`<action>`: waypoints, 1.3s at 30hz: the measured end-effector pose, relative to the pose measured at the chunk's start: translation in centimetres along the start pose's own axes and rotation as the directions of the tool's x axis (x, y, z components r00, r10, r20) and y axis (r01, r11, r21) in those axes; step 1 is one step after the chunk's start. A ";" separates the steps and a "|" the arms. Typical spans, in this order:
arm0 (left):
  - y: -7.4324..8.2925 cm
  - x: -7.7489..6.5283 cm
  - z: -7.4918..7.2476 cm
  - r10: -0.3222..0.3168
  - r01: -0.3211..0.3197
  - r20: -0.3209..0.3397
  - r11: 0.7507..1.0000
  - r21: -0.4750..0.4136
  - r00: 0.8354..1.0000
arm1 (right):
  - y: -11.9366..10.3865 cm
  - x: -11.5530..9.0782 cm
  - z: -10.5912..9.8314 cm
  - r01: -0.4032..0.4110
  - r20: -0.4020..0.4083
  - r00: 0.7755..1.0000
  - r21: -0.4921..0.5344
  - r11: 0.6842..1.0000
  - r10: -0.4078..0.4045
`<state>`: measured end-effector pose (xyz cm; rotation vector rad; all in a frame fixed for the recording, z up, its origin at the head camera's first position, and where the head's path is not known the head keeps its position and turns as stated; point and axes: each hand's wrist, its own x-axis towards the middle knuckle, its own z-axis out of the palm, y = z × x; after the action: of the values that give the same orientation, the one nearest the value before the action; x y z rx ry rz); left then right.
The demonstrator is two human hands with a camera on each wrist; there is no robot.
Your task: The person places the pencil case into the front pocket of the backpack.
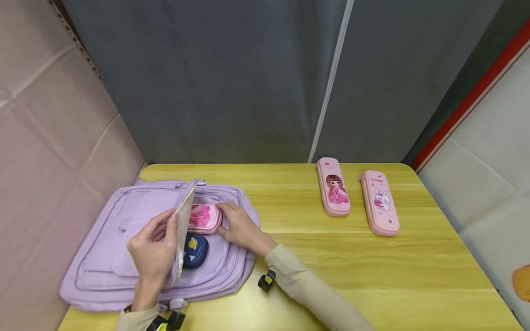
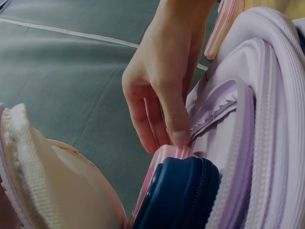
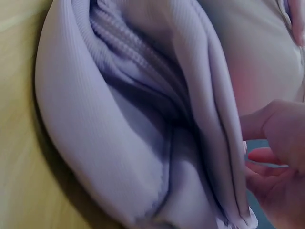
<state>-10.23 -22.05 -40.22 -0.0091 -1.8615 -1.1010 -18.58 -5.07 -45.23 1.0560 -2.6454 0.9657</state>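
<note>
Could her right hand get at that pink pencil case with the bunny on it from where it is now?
Probably yes. The pink bunny pencil case lies in the open on the yellow wooden table, with nothing over it. But the right hand is at the pink case inside the lilac backpack, so it must let go first.

L hand & R hand curled, gripping.

A yellow wood-grain desk with rounded corners fills the lower part of the head view. Behind it hangs a dark grey fabric backdrop, crossed by a thin white strip that runs down to the desk's far edge. On the left stands a pale pinkish cardboard panel with fold creases. On the right a white panel edged by a red band slants away. The light is even and soft.
</note>
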 end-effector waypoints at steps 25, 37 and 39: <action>-1.1 -0.4 -0.2 -0.019 0.019 -0.031 1.000 -0.007 0.999 | 6.8 -4.1 -8.6 -0.087 -0.231 0.970 -0.022 0.996 0.079; -1.2 -0.7 0.2 -0.017 0.017 -0.022 1.000 -0.016 1.000 | 11.4 -7.5 -12.6 -0.282 -0.339 0.904 -0.011 0.959 0.262; -1.2 -0.8 0.3 -0.018 0.018 -0.024 1.000 -0.022 1.000 | 12.0 -8.1 -13.0 -0.305 -0.366 0.887 -0.005 0.952 0.282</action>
<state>-10.48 -22.21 -41.63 0.0084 -1.8315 -1.1293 -21.79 14.06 -43.95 0.4115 -2.5384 1.0072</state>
